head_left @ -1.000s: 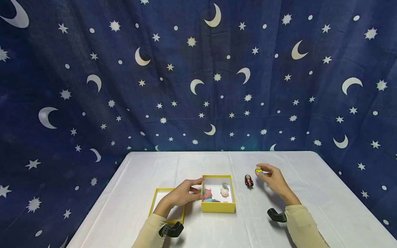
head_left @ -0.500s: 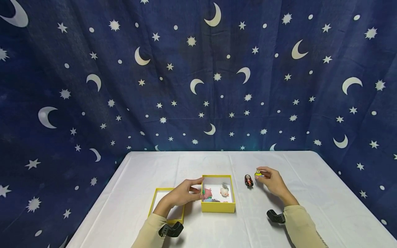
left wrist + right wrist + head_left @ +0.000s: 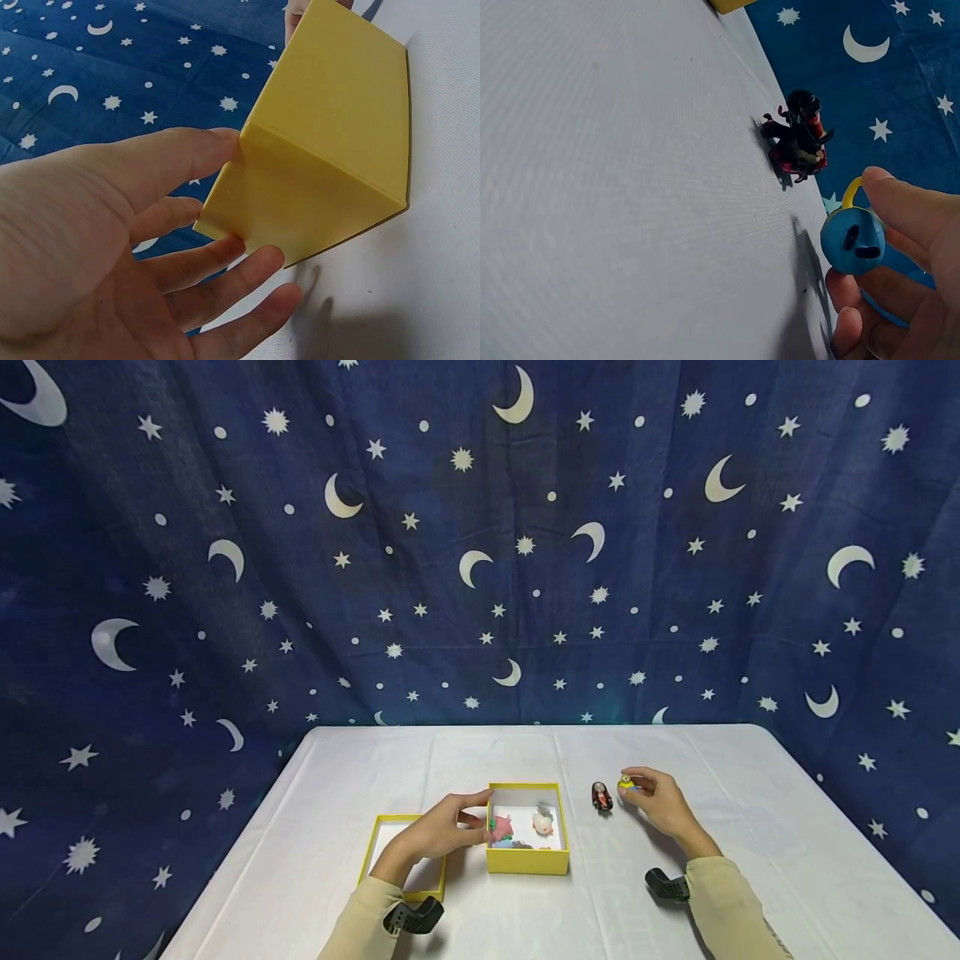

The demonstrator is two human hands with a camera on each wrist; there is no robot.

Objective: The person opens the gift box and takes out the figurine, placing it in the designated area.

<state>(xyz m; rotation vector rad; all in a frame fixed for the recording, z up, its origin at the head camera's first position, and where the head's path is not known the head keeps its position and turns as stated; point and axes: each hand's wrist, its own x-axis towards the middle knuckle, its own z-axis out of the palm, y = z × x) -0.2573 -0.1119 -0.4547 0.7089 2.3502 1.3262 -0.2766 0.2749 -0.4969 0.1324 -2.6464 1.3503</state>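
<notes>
The fingers of the right hand [image 3: 663, 806] pinched the minion [image 3: 836, 241], which was a little lower than one second earlier. So the work seemed to be outside the box [image 3: 527, 862], beside the dark figure [image 3: 602, 797]; whether the minion touched the table [image 3: 570, 927], I could not tell well. The left hand [image 3: 438, 828], its fingers spread and rather straight, remained touching the box's side, near the lid [image 3: 390, 833].
</notes>
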